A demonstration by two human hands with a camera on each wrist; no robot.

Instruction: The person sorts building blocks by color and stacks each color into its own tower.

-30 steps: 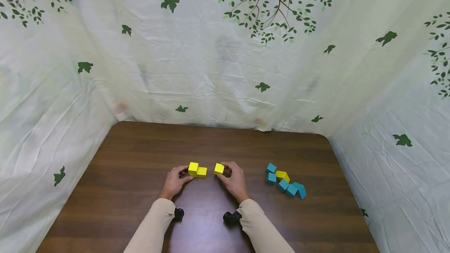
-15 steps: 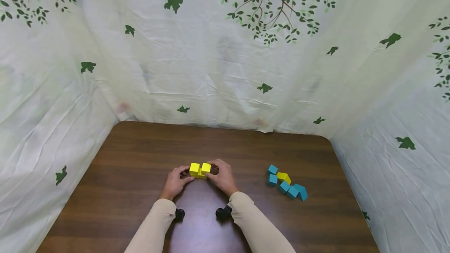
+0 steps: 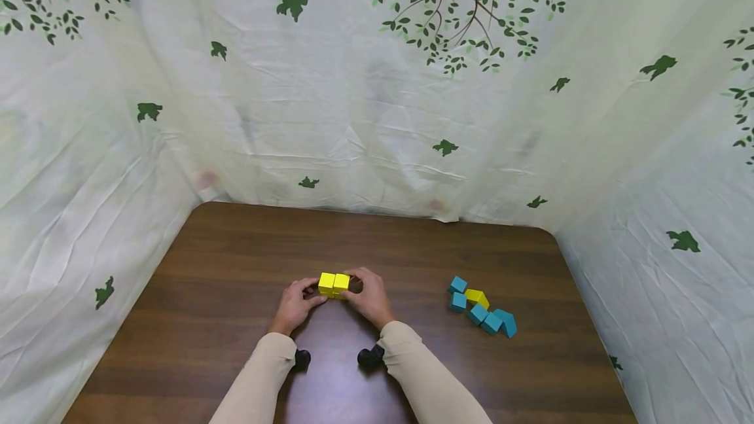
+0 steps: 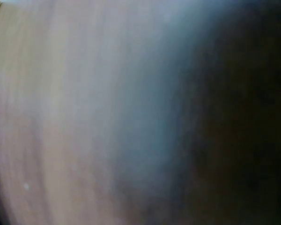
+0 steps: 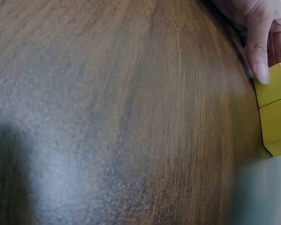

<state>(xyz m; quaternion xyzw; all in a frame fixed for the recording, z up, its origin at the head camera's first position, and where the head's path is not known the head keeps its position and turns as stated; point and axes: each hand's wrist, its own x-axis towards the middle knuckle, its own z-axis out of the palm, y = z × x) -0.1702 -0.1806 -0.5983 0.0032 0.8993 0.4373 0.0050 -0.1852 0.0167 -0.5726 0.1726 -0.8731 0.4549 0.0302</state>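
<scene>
Two yellow cubes sit side by side on a lower yellow layer, mostly hidden, in the head view: a left cube and a right cube. My left hand holds the left side of this stack between thumb and fingers. From the other side my right hand pinches the right cube, which appears to touch its neighbour. In the right wrist view, the yellow blocks show at the right edge, with the left thumb against them. The left wrist view is mostly blurred.
Right of the hands lie several blue blocks in a loose cluster, with a yellow triangular-looking block among them. The brown wooden table ends at a pale cloth backdrop printed with leaves.
My right hand has moved left with its yellow cube, from apart at the right onto the stack beside the left cube. My left hand has stayed at the stack.
</scene>
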